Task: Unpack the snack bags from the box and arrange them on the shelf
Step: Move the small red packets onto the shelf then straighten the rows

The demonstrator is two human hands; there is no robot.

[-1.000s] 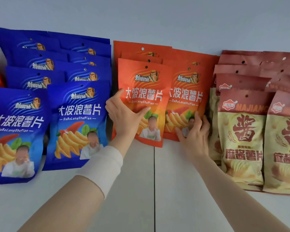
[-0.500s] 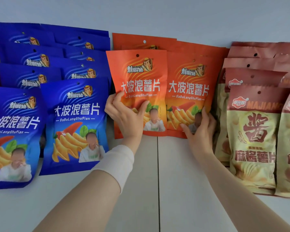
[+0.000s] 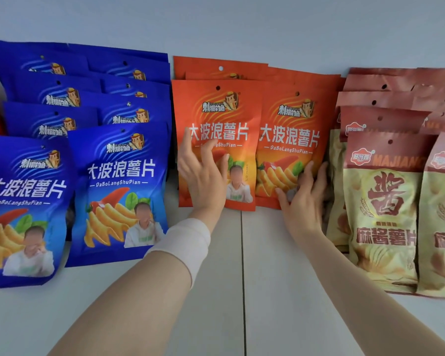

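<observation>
Half a second ago the left hand (image 3: 203, 176) held the left edge of the left orange bag (image 3: 216, 116), with the thumb on its front. Now the grip is released, and the fingers are spread loosely over the front of the bag, a little blurred. One second ago this bag leaned and sat lower; now it stands straight, its bottom edge about level with the right orange bag (image 3: 293, 129) beside it. The right hand (image 3: 303, 199) is as before: released, with straight fingers lying flat on the lower right corner of the right orange bag.

All the bags are flat, glossy, rectangular pouches with a small round hole near the top. To the left of the left hand the blue bags (image 3: 121, 191) stand in overlapping rows. Just right of the right hand are the beige bags (image 3: 385, 201) with dark red tops; I cannot tell if the hand touches them. A soft white cuff (image 3: 185, 242) wraps the left wrist.

Below both hands the shelf (image 3: 267, 304) is a smooth white surface, and a thin straight seam (image 3: 242, 253) runs between the wrists. The orange bags end at the wrists, while the blue and beige rows reach closer to the person, so open room lies between the forearms. Beyond the fingertips is the plain pale wall (image 3: 242, 27).
</observation>
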